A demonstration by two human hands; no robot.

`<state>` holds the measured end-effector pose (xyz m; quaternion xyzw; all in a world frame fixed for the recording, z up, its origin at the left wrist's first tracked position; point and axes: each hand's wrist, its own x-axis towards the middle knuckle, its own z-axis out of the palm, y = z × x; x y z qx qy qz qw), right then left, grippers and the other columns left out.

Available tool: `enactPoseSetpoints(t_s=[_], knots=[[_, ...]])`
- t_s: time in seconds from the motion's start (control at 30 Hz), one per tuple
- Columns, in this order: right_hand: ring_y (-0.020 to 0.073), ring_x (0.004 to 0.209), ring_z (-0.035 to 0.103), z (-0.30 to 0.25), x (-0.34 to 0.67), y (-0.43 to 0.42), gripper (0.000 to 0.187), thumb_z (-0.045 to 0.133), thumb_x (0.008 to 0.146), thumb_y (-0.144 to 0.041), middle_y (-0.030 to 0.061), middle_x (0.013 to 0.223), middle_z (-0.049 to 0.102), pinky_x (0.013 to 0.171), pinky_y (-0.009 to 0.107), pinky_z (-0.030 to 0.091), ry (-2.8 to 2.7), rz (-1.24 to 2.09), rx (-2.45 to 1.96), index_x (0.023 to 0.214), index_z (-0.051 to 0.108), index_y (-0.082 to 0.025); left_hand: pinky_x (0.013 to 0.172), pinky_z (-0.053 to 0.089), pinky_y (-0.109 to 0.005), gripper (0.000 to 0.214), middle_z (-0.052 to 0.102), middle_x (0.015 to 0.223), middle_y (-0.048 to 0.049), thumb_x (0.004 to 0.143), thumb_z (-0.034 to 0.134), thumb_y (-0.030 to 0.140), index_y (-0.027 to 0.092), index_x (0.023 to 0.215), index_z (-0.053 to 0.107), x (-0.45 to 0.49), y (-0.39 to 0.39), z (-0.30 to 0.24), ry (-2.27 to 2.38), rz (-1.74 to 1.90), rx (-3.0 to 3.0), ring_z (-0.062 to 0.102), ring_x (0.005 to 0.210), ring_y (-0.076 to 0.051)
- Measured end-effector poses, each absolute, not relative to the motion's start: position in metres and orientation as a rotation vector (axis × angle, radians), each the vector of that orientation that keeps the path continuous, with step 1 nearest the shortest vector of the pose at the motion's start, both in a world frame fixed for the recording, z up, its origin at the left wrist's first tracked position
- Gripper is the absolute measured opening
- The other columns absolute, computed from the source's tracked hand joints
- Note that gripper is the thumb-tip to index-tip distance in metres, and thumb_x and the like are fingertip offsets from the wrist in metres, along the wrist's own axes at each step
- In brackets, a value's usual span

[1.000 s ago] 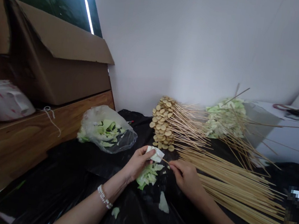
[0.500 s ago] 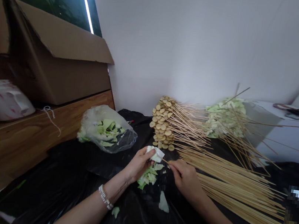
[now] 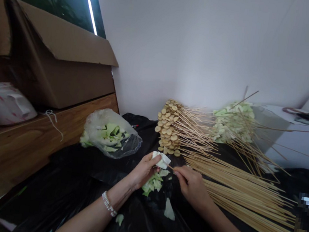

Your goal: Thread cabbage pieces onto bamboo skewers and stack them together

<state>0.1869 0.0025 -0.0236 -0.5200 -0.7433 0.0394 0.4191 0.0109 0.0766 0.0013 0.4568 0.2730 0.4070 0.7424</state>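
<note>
My left hand (image 3: pixel 145 169), with a beaded bracelet on its wrist, is closed around pale cabbage leaf pieces (image 3: pixel 162 160). My right hand (image 3: pixel 189 181) pinches a thin wooden skewer (image 3: pixel 170 167) whose far end meets the leaf; how deep it goes in is hidden. Just below my hands, a small heap of cut cabbage (image 3: pixel 153 183) lies on black plastic sheeting (image 3: pixel 138 222). One loose leaf piece (image 3: pixel 170 210) rests nearer me. Many bare skewers (image 3: pixel 244 195) are spread out beside my right hand and forearm.
Skewered round slices (image 3: pixel 168 128) are stacked against the wall. Cabbage skewers (image 3: pixel 236 122) are piled at the right back. A clear plastic bag (image 3: pixel 111 133) of cabbage sits at the left. Beyond it stand a cardboard box (image 3: pixel 75 81) and a whitish plastic container (image 3: pixel 5 105) on a wooden surface.
Both hands stay in nearly the same place. The leaf in my left hand has shifted very slightly to the right; the grips look unchanged.
</note>
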Motion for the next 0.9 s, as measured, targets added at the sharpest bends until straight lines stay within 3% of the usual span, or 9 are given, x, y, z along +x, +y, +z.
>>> enactPoseSetpoints(t_s=[0.2, 0.33, 0.5, 0.73, 0.9], knots=[[0.0168, 0.075, 0.063, -0.023, 0.191, 0.007, 0.023, 0.045, 0.092, -0.022, 0.0044, 0.082, 0.069, 0.069, 0.029, 0.047, -1.802, 0.112, -1.345, 0.088, 0.068, -0.021, 0.060, 0.042, -0.020, 0.039, 0.064, 0.083, -0.0017, 0.067, 0.080, 0.040, 0.016, 0.093, 0.063, 0.008, 0.079, 0.005, 0.676, 0.983, 1.010, 0.057, 0.068, -0.010], [0.0165, 0.075, 0.063, -0.020, 0.192, 0.006, 0.024, 0.045, 0.092, -0.022, 0.0036, 0.081, 0.069, 0.069, 0.029, 0.047, -1.820, 0.140, -1.366, 0.088, 0.069, -0.021, 0.064, 0.046, -0.022, 0.043, 0.066, 0.077, -0.0010, 0.065, 0.081, 0.036, 0.017, 0.098, 0.061, 0.005, 0.085, 0.003, 0.729, 1.134, 1.074, 0.061, 0.067, -0.012], [0.0177, 0.077, 0.063, -0.014, 0.192, 0.002, 0.026, 0.044, 0.093, -0.022, 0.0047, 0.084, 0.069, 0.072, 0.030, 0.047, -1.881, 0.129, -1.389, 0.088, 0.069, -0.021, 0.061, 0.048, -0.023, 0.039, 0.069, 0.074, -0.0027, 0.065, 0.080, 0.034, 0.016, 0.093, 0.060, 0.004, 0.089, -0.001, 0.788, 1.226, 1.200, 0.062, 0.064, -0.013], [0.0161, 0.073, 0.062, -0.015, 0.193, 0.003, 0.027, 0.044, 0.093, -0.020, 0.0038, 0.081, 0.069, 0.069, 0.028, 0.046, -1.903, 0.116, -1.346, 0.084, 0.069, -0.021, 0.060, 0.048, -0.018, 0.037, 0.069, 0.077, -0.0017, 0.056, 0.087, 0.024, 0.013, 0.084, 0.066, 0.002, 0.091, 0.000, 0.732, 1.067, 0.850, 0.061, 0.064, -0.009], [0.0167, 0.072, 0.061, -0.019, 0.190, 0.003, 0.027, 0.042, 0.093, -0.019, 0.0044, 0.078, 0.067, 0.067, 0.028, 0.045, -1.897, 0.063, -1.372, 0.084, 0.068, -0.020, 0.058, 0.048, -0.016, 0.029, 0.068, 0.077, -0.0025, 0.059, 0.086, 0.018, 0.012, 0.080, 0.067, 0.002, 0.091, -0.004, 0.698, 0.980, 0.768, 0.061, 0.063, -0.007]])
